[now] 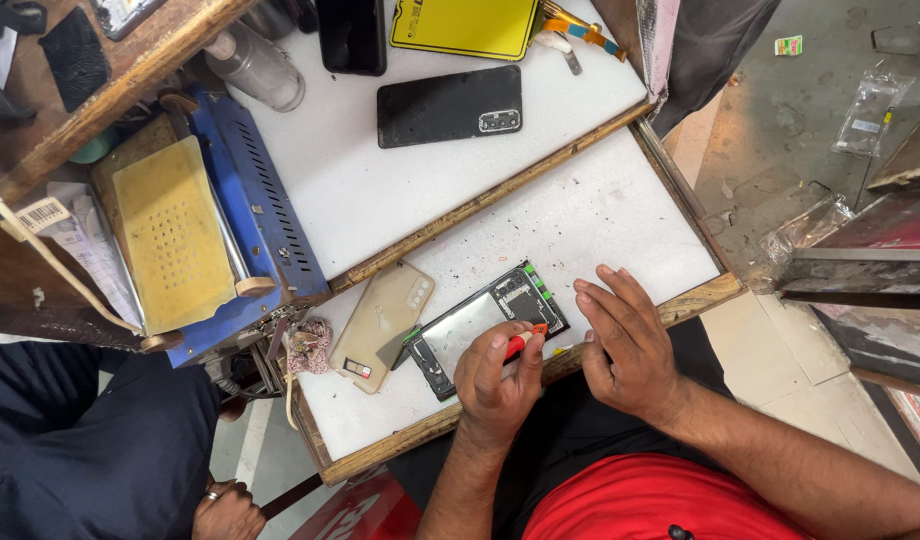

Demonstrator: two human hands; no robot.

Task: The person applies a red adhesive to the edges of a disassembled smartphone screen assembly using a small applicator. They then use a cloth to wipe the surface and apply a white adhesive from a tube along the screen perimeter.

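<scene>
One opened phone [485,325] shows circuitry and green-edged frame.

Red shirt, dark trousers, bare forearms — hands [620,350] ungloved, ringless

Red tool handle [520,343], beige phone cover [383,322], blue perforated machine [255,195].

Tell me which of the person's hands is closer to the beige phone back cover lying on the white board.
Left. The left hand, gripping a red-handled tool over the opened phone, sits just right of the beige back cover. The right hand rests farther right, beyond the opened phone.
</scene>
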